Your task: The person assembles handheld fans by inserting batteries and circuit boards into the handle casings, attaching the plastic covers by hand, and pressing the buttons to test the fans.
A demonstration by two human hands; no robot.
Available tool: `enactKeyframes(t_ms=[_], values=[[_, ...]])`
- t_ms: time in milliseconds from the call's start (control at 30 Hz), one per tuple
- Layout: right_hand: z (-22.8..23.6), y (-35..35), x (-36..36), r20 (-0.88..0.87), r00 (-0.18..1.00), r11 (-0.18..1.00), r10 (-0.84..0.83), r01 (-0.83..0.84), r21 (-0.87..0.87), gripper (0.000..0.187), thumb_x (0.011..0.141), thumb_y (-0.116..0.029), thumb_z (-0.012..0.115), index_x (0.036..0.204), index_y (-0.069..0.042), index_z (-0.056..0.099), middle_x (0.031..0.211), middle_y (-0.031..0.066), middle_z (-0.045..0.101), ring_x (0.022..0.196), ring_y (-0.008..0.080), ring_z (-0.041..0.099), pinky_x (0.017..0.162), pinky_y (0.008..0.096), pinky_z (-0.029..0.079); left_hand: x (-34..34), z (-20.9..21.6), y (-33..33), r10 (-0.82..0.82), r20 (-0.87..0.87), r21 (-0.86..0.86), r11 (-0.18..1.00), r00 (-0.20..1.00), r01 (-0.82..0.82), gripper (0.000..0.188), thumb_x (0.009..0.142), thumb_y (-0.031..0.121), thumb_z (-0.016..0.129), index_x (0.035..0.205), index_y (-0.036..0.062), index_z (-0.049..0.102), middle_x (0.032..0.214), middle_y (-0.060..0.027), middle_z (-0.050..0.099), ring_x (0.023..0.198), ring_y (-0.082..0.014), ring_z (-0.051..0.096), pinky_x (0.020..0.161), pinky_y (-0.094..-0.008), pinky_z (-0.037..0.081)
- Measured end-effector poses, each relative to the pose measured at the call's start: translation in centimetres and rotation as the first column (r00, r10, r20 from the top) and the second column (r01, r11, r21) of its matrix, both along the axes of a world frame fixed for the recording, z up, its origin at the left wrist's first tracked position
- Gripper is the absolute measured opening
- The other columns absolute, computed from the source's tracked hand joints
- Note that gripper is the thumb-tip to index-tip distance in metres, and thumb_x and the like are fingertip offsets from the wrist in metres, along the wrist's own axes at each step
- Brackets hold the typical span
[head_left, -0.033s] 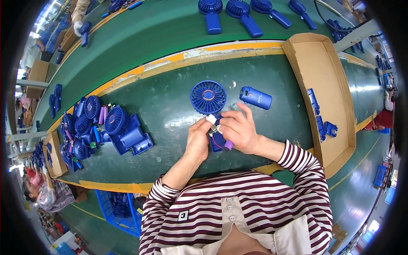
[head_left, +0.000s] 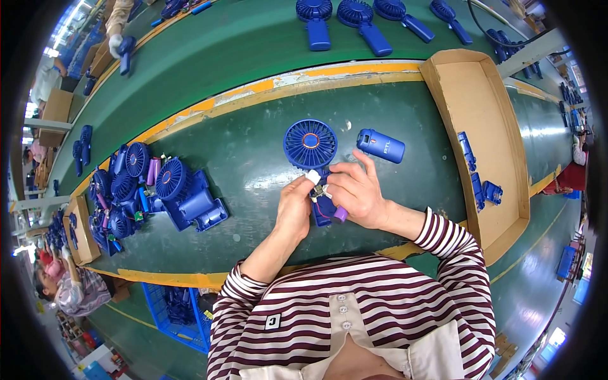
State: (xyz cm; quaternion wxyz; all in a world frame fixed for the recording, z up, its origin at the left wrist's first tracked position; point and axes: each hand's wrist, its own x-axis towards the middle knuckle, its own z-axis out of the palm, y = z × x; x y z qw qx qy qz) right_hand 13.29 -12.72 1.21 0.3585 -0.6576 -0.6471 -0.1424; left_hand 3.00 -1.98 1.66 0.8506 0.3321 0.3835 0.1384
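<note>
A handheld fan [head_left: 310,144] lies on the green bench in front of me, its round blue grille away from me and its opened handle toward me. Over the handle, my left hand [head_left: 295,206] pinches a small circuit board [head_left: 320,189] with thumb and forefinger; a white piece [head_left: 313,177] shows at its fingertips. My right hand [head_left: 358,193] is curled beside it, a purple battery [head_left: 341,213] poking out under its fingers and the forefinger raised. What its fingertips pinch is partly hidden. A thin red wire runs by the board. Beyond my right hand lies a blue handle cover [head_left: 381,145].
A pile of opened blue fans [head_left: 180,190] with batteries sits on the left. To the right, a shallow cardboard tray [head_left: 500,120] holds several blue parts. Finished-looking fans [head_left: 364,25] lie on the green belt [head_left: 240,44]. A blue crate [head_left: 157,310] stands below the bench edge.
My hands and the fan have barely moved. At the far left, a co-worker's gloved hand with a blue fan has shifted slightly.
</note>
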Motion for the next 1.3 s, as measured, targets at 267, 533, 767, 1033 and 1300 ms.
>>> enactKeyframes(t_ms=[267,533,767,1033,1300], values=[[2.6,1.2,1.5,-0.352,0.930,0.986,0.103,-0.141,-0.085,0.023,0.056,0.008,0.061,0.077,0.001,0.054,0.094,0.0133,0.053,0.075,0.0275,0.056,0.060,0.0328,0.047,-0.1,0.8,1.6,-0.068,-0.043,-0.078,0.995,0.997,0.065,0.023,0.085,0.017,0.040,0.090,-0.0001,0.055,0.080,-0.0078,0.059,0.068,-0.0150,0.056,0.054,-0.0281,0.043],[4.4,2.3,2.8,-0.528,0.841,0.940,0.118,-0.266,-0.213,0.022,0.060,0.017,0.055,0.077,0.004,0.052,0.088,0.0107,0.051,0.074,0.0234,0.055,0.058,0.0290,0.045,-0.2,2.4,2.5,-0.155,0.061,-0.202,0.966,0.986,0.164,0.033,0.088,0.017,0.032,0.109,-0.0053,0.046,0.100,-0.0158,0.058,0.089,-0.0252,0.059,0.078,-0.0401,0.049],[5.3,2.9,3.2,-0.638,0.769,0.896,0.042,-0.311,-0.316,0.021,0.059,0.016,0.058,0.074,0.003,0.053,0.090,0.0087,0.051,0.078,0.0205,0.055,0.062,0.0273,0.045,-0.3,2.8,3.2,-0.210,0.171,-0.240,0.939,0.963,0.247,0.037,0.088,0.018,0.030,0.113,-0.0073,0.043,0.102,-0.0209,0.058,0.088,-0.0339,0.060,0.081,-0.0436,0.049],[5.7,3.0,3.3,-0.628,0.777,0.879,0.041,-0.327,-0.348,0.021,0.059,0.016,0.058,0.074,0.004,0.052,0.091,0.0086,0.050,0.078,0.0198,0.054,0.063,0.0266,0.044,-0.3,2.9,3.3,-0.231,0.137,-0.224,0.940,0.963,0.257,0.041,0.090,0.021,0.028,0.116,-0.0076,0.041,0.107,-0.0204,0.056,0.092,-0.0363,0.059,0.084,-0.0440,0.048],[5.7,3.0,3.6,-0.624,0.778,0.865,0.075,-0.362,-0.348,0.021,0.057,0.016,0.059,0.074,0.004,0.052,0.089,0.0092,0.050,0.077,0.0211,0.054,0.062,0.0276,0.044,-0.4,3.0,3.3,-0.237,0.122,-0.240,0.935,0.964,0.260,0.041,0.089,0.021,0.030,0.117,-0.0080,0.041,0.107,-0.0214,0.056,0.091,-0.0370,0.059,0.083,-0.0438,0.048]])
